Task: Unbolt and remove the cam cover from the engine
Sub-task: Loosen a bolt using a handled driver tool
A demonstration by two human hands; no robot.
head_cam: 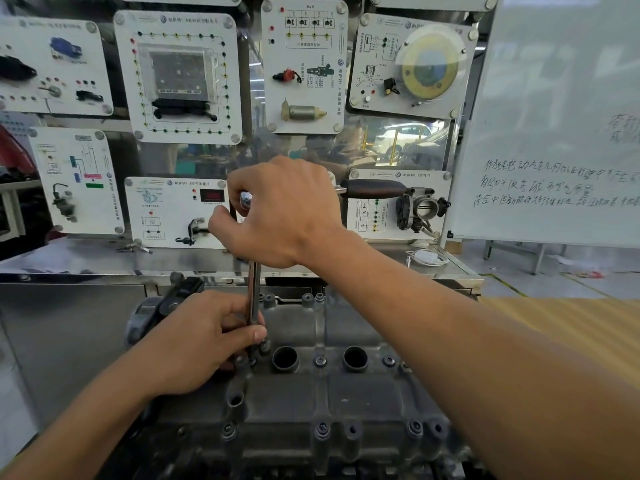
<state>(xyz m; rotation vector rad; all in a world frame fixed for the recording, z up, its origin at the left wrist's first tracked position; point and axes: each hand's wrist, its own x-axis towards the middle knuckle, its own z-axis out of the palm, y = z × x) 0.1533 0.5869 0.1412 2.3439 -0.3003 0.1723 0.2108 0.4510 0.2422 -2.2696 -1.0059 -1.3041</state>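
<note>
Cam cover (346, 393) is sitting on the engine (346, 460) directly below both grips, w/ several bolts (322, 427) seated in it. Step in hand looks like unbolting. Right hand (287, 213) is wrapping its fingers round the head of the ratchet (246, 199), w/ the dark handle (374, 188) sticking out to the right of that grip. Left hand (194, 337) is pinching the extension bar (254, 292) low down, thumb & fingers closed on it, steadying the socket end just under the grip. Can't tell whether the socket is seated on a bolt, as the fingers are hiding it. Two open plug wells (285, 358) are sitting right of the left-hand grip, one bolt between them. Next move prob. calls for swinging the handle while keeping the bar upright, then shifting to the next bolt. Writing: panels (180, 77) behind are carrying VW roundels w/ Chinese captions too blurred to read. Whiteboard (554, 133) beyond the handle is showing handwritten Chinese, not legible.
</note>
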